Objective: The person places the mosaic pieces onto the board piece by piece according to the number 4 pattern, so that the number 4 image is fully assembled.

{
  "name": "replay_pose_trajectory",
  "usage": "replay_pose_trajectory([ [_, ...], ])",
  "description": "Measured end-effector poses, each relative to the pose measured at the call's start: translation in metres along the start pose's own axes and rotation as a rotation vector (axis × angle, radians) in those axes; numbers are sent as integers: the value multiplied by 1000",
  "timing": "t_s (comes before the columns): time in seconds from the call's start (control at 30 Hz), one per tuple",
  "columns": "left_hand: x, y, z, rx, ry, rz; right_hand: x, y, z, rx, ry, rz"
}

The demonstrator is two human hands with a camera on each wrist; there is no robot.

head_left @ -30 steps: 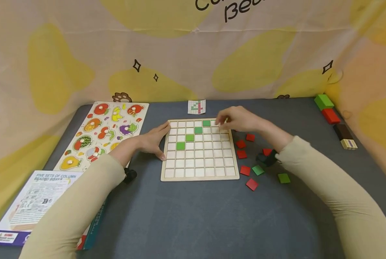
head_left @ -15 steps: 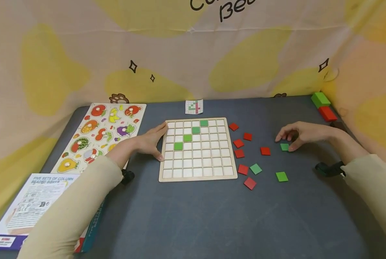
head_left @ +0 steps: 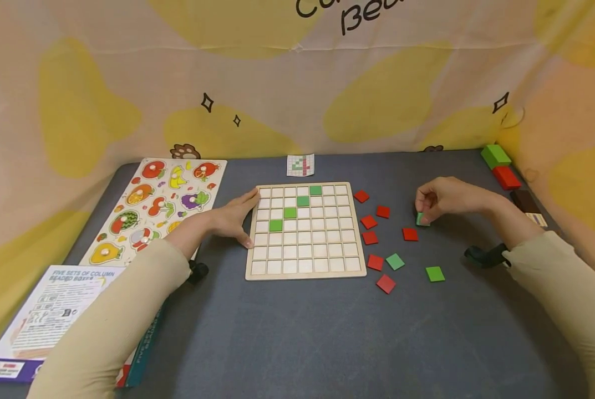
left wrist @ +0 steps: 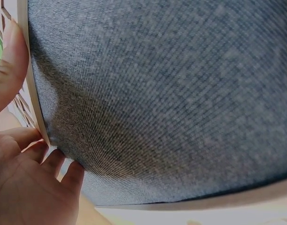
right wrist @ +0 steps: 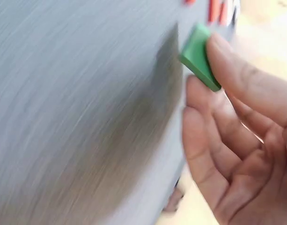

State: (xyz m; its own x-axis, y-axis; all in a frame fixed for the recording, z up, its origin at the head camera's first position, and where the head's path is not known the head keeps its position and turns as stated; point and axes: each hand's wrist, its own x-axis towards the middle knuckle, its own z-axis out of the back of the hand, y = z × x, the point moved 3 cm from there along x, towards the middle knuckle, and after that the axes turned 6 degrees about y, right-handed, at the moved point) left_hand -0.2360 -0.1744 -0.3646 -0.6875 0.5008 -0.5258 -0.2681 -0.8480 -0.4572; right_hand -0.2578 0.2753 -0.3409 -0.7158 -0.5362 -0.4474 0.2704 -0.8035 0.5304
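Observation:
A wooden grid board (head_left: 306,275) with white squares lies on the table. Several green tiles (head_left: 289,213) sit in its squares on a diagonal. My left hand (head_left: 232,218) rests against the board's left edge, thumb and fingers spread apart along it; the left wrist view has the thumb (left wrist: 12,61) on the frame and the fingers by the corner. To the right of the board, my right hand (head_left: 444,198) pinches a green square tile (right wrist: 197,57) between thumb and fingers, tilted up. Several red tiles (head_left: 369,222) and two green tiles (head_left: 395,261) lie around there.
Behind the board is a small pattern card (head_left: 300,165). A fruit puzzle board (head_left: 149,208) and a printed box (head_left: 52,316) lie at the left. Green, red and dark blocks (head_left: 507,177) line the back right edge, before a patterned cloth.
My right hand has left the board, reached right to a green tile on the table, and now lifts it, moving slightly back leftward. The left hand stays at the board.

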Motion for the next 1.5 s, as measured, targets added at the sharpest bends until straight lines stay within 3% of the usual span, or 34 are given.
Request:
replay_pose_trajectory([
  [0.2, 0, 1, 1, 10, 1, -3, 36, 63, -10, 51, -220, 85],
  [0.3, 1, 0, 1, 16, 5, -7, 57, 99, -22, 65, -260, 166],
  [0.5, 1, -2, 1, 4, 15, 2, 93, 164, -53, 63, -200, 305],
  [0.7, -1, -2, 1, -9, 14, -1, 116, 207, -84, 30, -139, 339],
  [1.0, -1, 0, 2, -4, 9, -12, 125, 228, -102, -78, -212, 312],
  [1.33, -2, 1, 1, -2, 6, -13, 121, 230, -111, -143, -158, 368],
  [1.5, -2, 0, 1, -4, 8, -7, 110, 225, -104, -129, -140, 358],
])
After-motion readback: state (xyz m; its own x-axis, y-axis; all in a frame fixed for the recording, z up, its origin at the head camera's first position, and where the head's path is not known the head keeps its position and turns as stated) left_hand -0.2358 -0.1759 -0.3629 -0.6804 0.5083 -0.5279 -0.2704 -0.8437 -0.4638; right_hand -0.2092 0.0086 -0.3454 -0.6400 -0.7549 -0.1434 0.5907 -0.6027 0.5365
